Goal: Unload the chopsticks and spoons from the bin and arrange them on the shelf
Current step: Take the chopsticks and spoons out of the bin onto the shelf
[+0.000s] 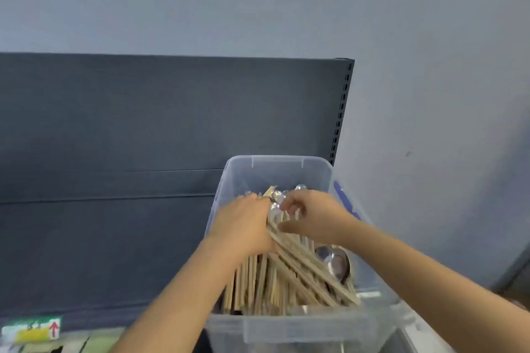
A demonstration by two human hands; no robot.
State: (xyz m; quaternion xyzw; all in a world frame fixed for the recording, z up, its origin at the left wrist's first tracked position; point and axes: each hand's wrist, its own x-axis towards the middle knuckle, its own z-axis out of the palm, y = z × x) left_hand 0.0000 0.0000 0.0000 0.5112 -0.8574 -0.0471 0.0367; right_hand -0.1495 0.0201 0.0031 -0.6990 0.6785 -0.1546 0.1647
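1. Closest to the camera is the front wall of the clear plastic bin. It is still very full, so I think the job has only just started.
2. Inside the bin lies a big pile of wooden chopsticks. There are too many to count, and they cross over each other. Some point away from the person and some lie slanted.
3. A shiny metal spoon sits at the right side, next to the slanted chopsticks. I can count one whole spoon bowl here.
4. The left hand lies on top of the chopsticks with its fingers curled down around a bunch. It looks like it is grabbing them, but I cannot see if the hold is tight.
5. The right hand reaches in from the right. Its fingertips pinch at the far ends of the chopsticks, close to the left hand.
6. Just past the hands are more spoons, about three or four shiny round bowls. Some are hidden, so the count is a guess.
7. Behind the bin is the dark shelf and its back panel. No chopsticks or spoons are on the part I can see.
8. Next, I think both hands must lift one neat bunch without catching spoons, then carry it over to the shelf.
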